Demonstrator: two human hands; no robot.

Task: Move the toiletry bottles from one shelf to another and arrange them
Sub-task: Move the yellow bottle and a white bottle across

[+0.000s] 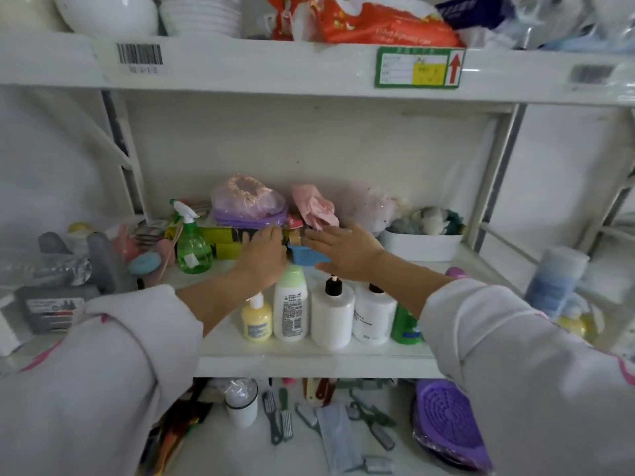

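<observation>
The white shelving unit (309, 364) fills the view, and its middle shelf carries the toiletry bottles in a row along the front edge. Behind them sits a clutter of packets: a green spray bottle (192, 247), a small blue basket (307, 257) and a white tub (421, 245).

Both arms reach over the row toward the back. The left hand (263, 252) lies flat with fingers extended, released, against the yellow and black boxes (223, 237). The right hand (343, 249) is also open, palm down, holding nothing, just beside the blue basket.

5 bottles stand upright, touching or nearly so: 2 white pump bottles (331, 316), a white bottle with a pale green cap (290, 304), a green bottle (405, 324) partly hidden by the right sleeve, and a small yellow pump bottle (257, 321).

The step looks like arranging: pushing back clutter to make room. Next, likely straightening the row without toppling the pumps.
</observation>
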